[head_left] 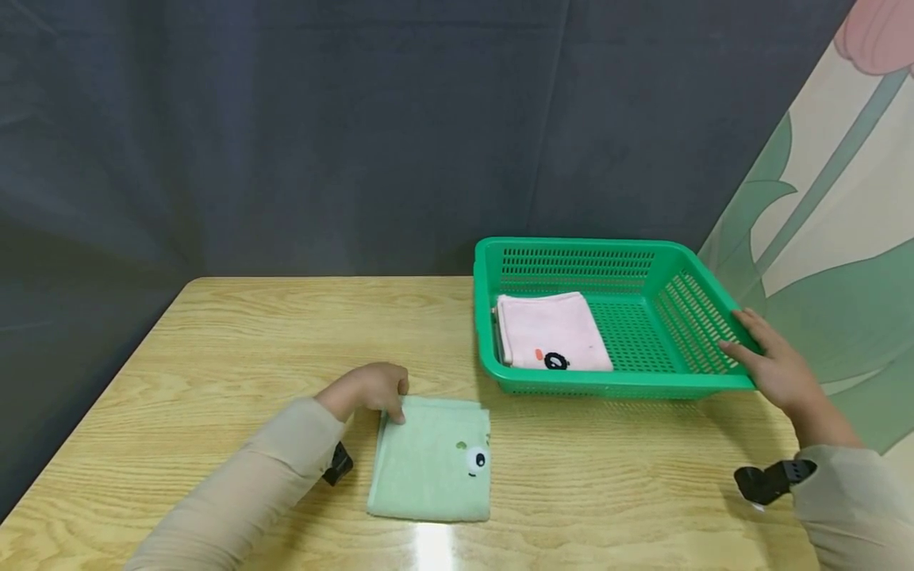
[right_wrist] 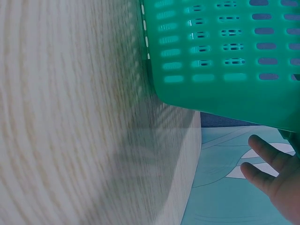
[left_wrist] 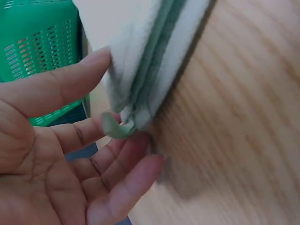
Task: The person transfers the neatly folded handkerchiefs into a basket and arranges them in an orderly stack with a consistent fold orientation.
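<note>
A folded light green towel [head_left: 435, 460] with an embroidered eye lies on the table in the head view. My left hand [head_left: 374, 388] is at its back left corner, the thumb on top. In the left wrist view the thumb [left_wrist: 70, 86] presses the towel's layered edge [left_wrist: 145, 70], with fingers at the corner beside a small green loop [left_wrist: 116, 126]. My right hand [head_left: 781, 373] holds the right rim of a green plastic basket [head_left: 614, 385]. The right wrist view shows two fingers [right_wrist: 262, 180] stretched out below the rim. A folded pink towel [head_left: 553, 329] lies inside the basket's left part.
The wooden table [head_left: 286, 333] ends at a dark curtain [head_left: 343, 143] behind. On the right stands a wall with a flower pattern [head_left: 842, 262]. Black wrist devices [head_left: 771, 481] sit at both sleeves.
</note>
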The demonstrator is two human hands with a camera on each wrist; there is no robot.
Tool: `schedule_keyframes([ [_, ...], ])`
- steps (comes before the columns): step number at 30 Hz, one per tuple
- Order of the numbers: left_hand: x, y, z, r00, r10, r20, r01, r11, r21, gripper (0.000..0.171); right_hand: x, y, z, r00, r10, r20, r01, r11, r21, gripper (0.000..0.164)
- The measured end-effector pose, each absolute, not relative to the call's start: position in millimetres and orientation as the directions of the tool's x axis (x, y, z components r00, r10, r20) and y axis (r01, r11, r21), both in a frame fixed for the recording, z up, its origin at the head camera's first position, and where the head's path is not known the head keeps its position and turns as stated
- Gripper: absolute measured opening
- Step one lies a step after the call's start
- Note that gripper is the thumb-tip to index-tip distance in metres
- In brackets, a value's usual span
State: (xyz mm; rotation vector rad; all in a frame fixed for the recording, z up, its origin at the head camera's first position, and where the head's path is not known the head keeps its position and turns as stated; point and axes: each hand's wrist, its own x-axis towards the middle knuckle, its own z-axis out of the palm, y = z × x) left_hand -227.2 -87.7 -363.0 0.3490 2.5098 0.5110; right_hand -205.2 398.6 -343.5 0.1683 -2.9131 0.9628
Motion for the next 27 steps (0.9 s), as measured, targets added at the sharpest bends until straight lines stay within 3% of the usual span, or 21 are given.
schedule_keyframes([
  [12, -224, -88, -367, -0.830, 0.342, -0.441, 0.125, 0.884, 0.450, 0.029, -206, 398, -342, -0.991, -0.080, 0.103, -0.125, 0.799, -0.588, 0.059],
  [27, -223, -95, -378, -0.834, 0.366, -0.413, 0.022, 0.770, 0.638, 0.026, -205, 398, -342, -0.991, -0.082, 0.102, -0.127, 0.798, -0.589, 0.059],
])
